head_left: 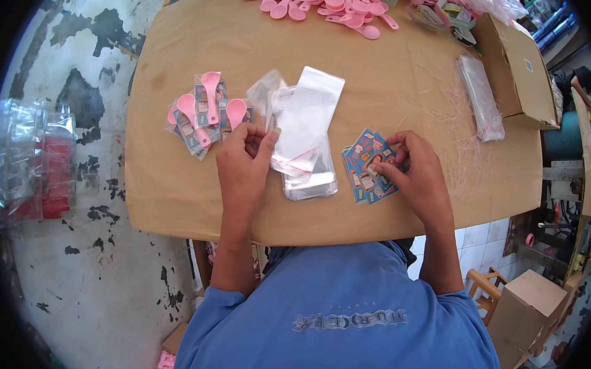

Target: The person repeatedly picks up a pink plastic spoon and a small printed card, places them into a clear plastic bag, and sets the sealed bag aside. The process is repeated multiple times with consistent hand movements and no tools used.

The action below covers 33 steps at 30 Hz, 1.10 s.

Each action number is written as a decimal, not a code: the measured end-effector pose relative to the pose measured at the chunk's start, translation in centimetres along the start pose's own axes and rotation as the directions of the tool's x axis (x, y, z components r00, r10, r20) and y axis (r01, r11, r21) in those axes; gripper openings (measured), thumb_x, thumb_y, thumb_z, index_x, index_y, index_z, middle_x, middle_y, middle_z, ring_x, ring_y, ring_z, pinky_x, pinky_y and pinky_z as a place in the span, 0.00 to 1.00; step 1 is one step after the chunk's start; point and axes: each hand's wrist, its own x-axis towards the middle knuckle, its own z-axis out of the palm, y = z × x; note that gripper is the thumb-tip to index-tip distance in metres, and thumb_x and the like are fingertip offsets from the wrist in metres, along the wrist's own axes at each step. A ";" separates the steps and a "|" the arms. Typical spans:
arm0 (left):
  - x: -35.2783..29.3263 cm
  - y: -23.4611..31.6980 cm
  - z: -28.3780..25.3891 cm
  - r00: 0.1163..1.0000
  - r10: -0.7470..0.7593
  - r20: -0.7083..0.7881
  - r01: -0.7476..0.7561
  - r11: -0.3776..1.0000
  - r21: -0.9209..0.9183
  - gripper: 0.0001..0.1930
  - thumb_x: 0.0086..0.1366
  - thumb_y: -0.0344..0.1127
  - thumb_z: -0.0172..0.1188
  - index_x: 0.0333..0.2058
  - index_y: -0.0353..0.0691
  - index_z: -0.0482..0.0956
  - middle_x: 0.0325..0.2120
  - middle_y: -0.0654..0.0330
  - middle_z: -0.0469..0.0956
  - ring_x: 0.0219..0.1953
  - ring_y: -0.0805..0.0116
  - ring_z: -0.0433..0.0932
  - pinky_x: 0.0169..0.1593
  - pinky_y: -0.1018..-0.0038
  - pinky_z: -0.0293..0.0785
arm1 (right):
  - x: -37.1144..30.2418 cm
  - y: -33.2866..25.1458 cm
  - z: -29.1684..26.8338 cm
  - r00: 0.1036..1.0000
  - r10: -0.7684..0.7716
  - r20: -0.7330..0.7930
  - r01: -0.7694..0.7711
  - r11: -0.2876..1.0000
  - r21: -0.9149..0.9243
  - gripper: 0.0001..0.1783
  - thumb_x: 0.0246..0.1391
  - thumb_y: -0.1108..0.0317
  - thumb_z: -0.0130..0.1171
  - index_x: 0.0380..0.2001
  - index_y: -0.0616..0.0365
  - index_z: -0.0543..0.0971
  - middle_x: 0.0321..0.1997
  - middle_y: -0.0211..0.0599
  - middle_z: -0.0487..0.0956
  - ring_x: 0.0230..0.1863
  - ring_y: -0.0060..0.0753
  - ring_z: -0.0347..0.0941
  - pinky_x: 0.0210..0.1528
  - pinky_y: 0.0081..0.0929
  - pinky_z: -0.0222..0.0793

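My left hand (245, 156) is closed in a pinch at the lower edge of a clear plastic bag (265, 95), which is slightly blurred. Just to its right lies a loose pile of clear flat bags (313, 98) with peel-strip flaps. My right hand (413, 170) has its thumb and fingers on a blue printed card (372, 155), at the top of a small fanned stack on the table. Beyond my left hand, several pink plastic spoons (210, 90) lie in clear bags with similar blue cards.
Brown paper covers the table (216, 40). Loose pink spoons (318, 0) are heaped at the far edge. On the right are a bundle of clear bags (480, 97), thin plastic strips (471, 157) and a cardboard box (515, 69). Bagged red items (45, 171) show at far left.
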 end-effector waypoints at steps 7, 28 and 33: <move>0.0 -1.5 0.4 0.999 0.000 -0.053 -0.019 0.938 -0.345 0.08 0.68 0.31 0.66 0.39 0.31 0.82 0.27 0.66 0.80 0.27 0.82 0.72 0.33 0.80 0.71 | -0.4 0.4 0.9 0.965 -0.200 -0.172 0.176 0.974 -0.143 0.25 0.47 0.67 0.76 0.47 0.58 0.77 0.36 0.38 0.76 0.41 0.40 0.74 0.45 0.38 0.71; -0.4 -0.6 -0.1 1.000 -0.005 0.021 0.010 0.977 -0.213 0.12 0.66 0.32 0.69 0.40 0.27 0.82 0.25 0.66 0.78 0.27 0.81 0.70 0.31 0.79 0.68 | -0.7 0.3 -2.5 0.981 -0.137 -0.140 0.164 0.966 0.199 0.09 0.58 0.70 0.68 0.38 0.64 0.81 0.31 0.37 0.81 0.31 0.26 0.73 0.36 0.26 0.69; -0.2 -2.2 -0.1 0.990 0.144 -0.012 -0.144 0.976 -0.162 0.10 0.69 0.30 0.65 0.42 0.26 0.83 0.29 0.66 0.76 0.29 0.82 0.70 0.31 0.80 0.67 | 0.5 1.1 -3.3 0.940 -0.137 -0.312 0.138 0.990 -0.017 0.09 0.59 0.68 0.67 0.40 0.61 0.81 0.30 0.39 0.81 0.29 0.27 0.75 0.33 0.28 0.70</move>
